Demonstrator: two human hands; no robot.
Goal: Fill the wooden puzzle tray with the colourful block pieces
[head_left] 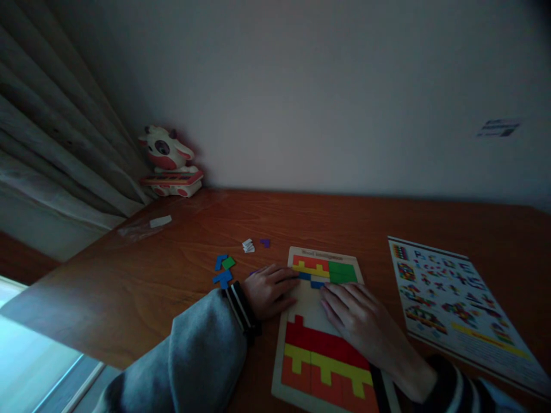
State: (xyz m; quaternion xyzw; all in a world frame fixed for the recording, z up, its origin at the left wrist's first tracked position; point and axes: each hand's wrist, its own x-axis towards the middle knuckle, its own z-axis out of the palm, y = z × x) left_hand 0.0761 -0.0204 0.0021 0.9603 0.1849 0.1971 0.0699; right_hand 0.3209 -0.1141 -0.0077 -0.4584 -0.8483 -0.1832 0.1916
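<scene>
A wooden puzzle board (319,328) lies on the brown desk (172,287) in front of me. Coloured blocks fill its far and near rows: orange, yellow, green and blue at the top, red, yellow and orange at the bottom. My left hand (270,288) rests at the board's left edge, fingers stretched toward a blue block (305,276). My right hand (359,318) lies flat on the bare middle of the board, fingertips touching another blue block (317,284). Neither hand grips anything that I can see.
Loose blue and green pieces (224,269) lie left of the board, with a white piece (248,246) and a purple piece (265,242) beyond. A printed pattern sheet (451,298) lies at the right. A toy cow (170,163) stands by the wall near the curtain (51,143).
</scene>
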